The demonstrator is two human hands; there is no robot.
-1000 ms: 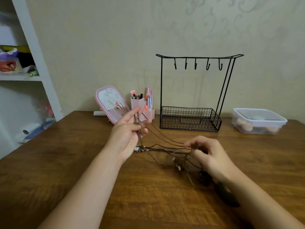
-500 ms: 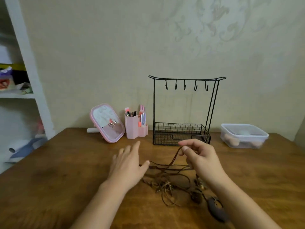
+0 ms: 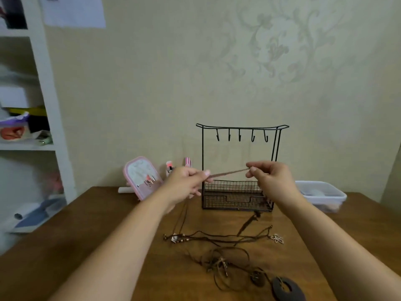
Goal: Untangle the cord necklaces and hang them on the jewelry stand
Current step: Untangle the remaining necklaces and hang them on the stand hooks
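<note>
Over the table [image 3: 108, 231], both hands, left hand [image 3: 184, 184] and right hand [image 3: 269, 180], pinch a cord [image 3: 227, 173] taut before the stand [image 3: 239, 168], likely to lift it toward a hook [image 3: 239, 135].

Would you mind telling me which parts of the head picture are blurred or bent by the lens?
In the head view, the shelf at the left edge is smeared and leans; the left hand is slightly soft; the stand, right hand and cord are fairly sharp; light is dim and even, without glare.
</note>
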